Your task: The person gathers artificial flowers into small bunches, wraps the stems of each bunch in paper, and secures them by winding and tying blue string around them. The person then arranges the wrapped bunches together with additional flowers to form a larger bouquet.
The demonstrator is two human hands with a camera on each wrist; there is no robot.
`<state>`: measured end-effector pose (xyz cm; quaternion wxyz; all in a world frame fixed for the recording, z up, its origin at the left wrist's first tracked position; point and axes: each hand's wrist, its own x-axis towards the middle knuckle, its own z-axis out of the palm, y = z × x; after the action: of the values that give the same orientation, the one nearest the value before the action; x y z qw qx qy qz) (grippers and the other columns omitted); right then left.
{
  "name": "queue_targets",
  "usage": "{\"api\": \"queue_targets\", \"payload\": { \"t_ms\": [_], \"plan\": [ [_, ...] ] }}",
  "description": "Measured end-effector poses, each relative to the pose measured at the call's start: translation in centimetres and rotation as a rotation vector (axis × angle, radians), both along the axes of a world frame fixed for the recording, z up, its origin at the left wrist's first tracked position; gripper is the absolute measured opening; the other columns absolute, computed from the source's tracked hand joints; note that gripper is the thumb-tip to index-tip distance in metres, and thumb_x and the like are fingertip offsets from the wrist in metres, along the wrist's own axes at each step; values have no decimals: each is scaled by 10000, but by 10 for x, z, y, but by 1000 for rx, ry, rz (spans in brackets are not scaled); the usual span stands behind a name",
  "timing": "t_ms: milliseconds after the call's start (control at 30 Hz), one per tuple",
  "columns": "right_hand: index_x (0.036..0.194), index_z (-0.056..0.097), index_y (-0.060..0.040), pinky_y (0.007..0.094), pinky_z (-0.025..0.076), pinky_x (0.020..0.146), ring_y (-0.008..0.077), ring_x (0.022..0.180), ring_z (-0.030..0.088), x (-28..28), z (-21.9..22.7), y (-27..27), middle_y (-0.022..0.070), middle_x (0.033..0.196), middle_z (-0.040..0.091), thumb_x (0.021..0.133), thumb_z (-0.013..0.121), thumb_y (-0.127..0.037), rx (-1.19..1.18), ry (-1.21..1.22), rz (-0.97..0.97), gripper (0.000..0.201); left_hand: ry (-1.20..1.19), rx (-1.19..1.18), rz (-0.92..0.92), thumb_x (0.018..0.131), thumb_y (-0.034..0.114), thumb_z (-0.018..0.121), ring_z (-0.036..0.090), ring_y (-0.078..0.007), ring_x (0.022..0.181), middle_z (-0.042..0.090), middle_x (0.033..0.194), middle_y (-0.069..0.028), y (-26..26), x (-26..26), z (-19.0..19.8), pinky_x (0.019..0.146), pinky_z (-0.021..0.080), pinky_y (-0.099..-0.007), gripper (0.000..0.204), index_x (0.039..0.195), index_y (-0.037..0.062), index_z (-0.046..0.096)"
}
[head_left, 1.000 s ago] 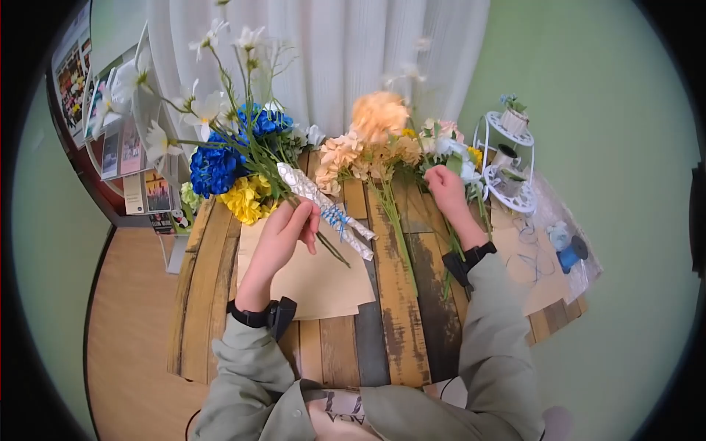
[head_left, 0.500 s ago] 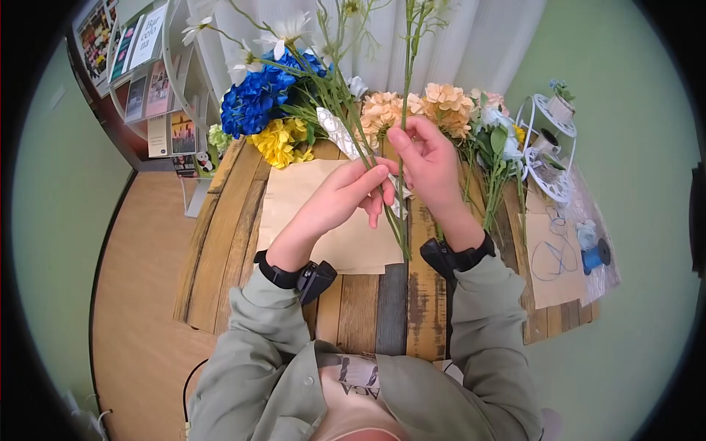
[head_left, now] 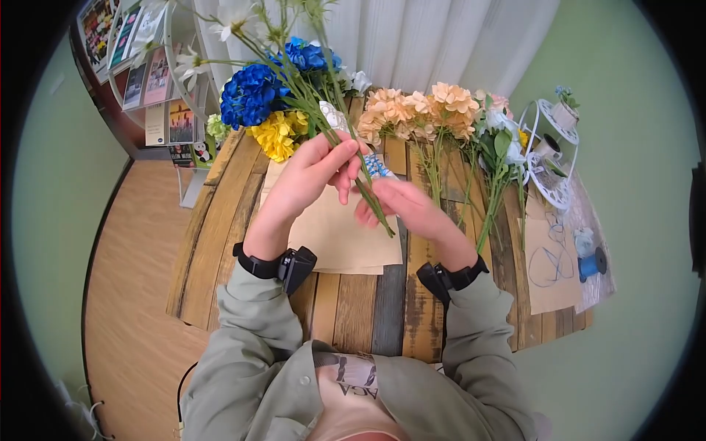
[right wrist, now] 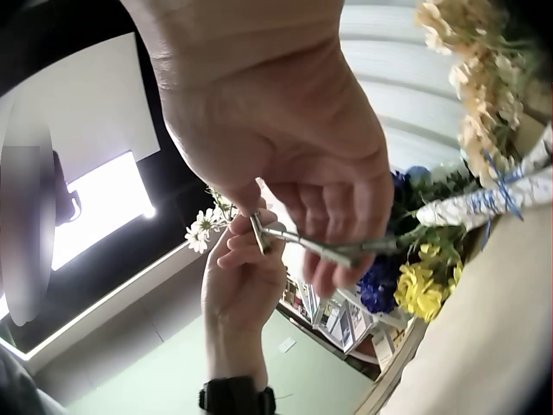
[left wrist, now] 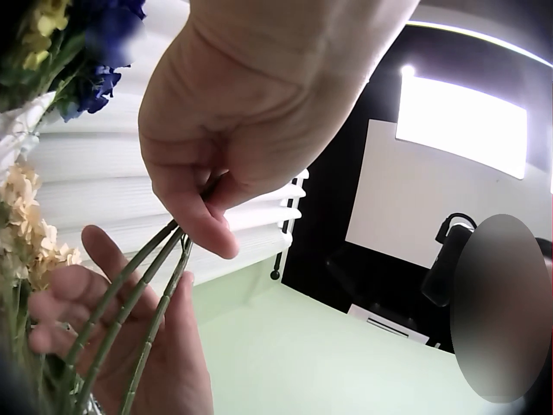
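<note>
Sleeves [head_left: 254, 316] of grey-green cloth lie nearest, each ending at a black wrist camera [head_left: 298, 269] on a strap. Just past them, both hands are raised above the counter [head_left: 346, 305], which is made of wood planks in browns and a dark grey. The left hand [head_left: 312, 167] pinches several green stems [left wrist: 131, 303] between thumb and fingers, holding them aslant, lower ends pointing toward the person's right. White flowers [head_left: 234, 20] spread from their upper ends, up and to the left. The right hand [head_left: 408, 209], slightly blurred, has its fingers extended around the lower part of the stems; whether it touches them cannot be told.

Under the hands, sheets of brown paper [head_left: 338, 246] lie flat. Off to the right are another sheet with loose blue cord [head_left: 551, 268] on it and a blue spool [head_left: 590, 264]. Behind the held stems, a white-wrapped bundle [right wrist: 458, 207] tied with blue lies on the counter. Farther back, yellow flowers [head_left: 279, 136] sit in front of blue flowers [head_left: 254, 95], with peach flowers [head_left: 419, 110] to their right, then pale blue flowers [head_left: 504, 136] with green leaves beside a white tiered stand [head_left: 557, 197]. A white curtain [head_left: 412, 44] hangs beyond, and a rack of booklets [head_left: 158, 84] stands at the left.
</note>
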<state>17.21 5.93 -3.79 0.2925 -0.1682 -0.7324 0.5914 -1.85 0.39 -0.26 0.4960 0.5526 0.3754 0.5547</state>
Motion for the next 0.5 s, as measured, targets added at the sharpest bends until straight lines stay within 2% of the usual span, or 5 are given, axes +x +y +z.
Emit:
{"api": "queue_targets", "payload": {
  "t_ms": [33, 167, 267, 400, 500],
  "plan": [
    [1174, 537, -7, 240, 491, 609, 118, 707, 590, 2, 0, -4, 55, 854, 570, 972, 461, -312, -377, -10, 228, 375, -16, 9, 16, 976, 207, 452, 506, -67, 516, 527, 703, 8, 1, -2, 0, 448, 445, -203, 230, 979, 4, 558],
    [1160, 522, 26, 216, 383, 455, 70, 546, 485, 2, -9, -1, 4, 783, 525, 996, 401, -295, -455, 52, 228, 380, 83, 165, 240, 969, 200, 476, 432, -28, 505, 568, 794, -3, 5, 2, -7, 426, 328, -177, 180, 1005, 34, 536],
    [1146, 528, 37, 215, 344, 441, 69, 537, 455, -2, -16, -1, 2, 751, 509, 997, 404, -274, -434, 60, 171, 367, -60, 51, 102, 966, 194, 482, 392, -17, 496, 577, 849, -8, -4, 2, 5, 427, 280, -169, 158, 1005, 46, 524],
    [1135, 536, 38, 225, 397, 470, 98, 562, 516, -8, -22, -1, 38, 798, 554, 995, 402, -296, -382, 120, 147, 386, -48, 107, 76, 966, 194, 481, 389, -14, 492, 572, 857, -4, -1, -6, 1, 427, 277, -167, 151, 990, 53, 529],
    [1138, 529, 45, 270, 484, 587, 169, 706, 609, -8, -28, 4, 100, 922, 601, 992, 389, -334, -704, 113, 204, 430, -14, 155, 160, 965, 193, 486, 395, -17, 490, 565, 840, -3, -1, -11, 4, 428, 282, -167, 150, 985, 52, 533]
  ]
}}
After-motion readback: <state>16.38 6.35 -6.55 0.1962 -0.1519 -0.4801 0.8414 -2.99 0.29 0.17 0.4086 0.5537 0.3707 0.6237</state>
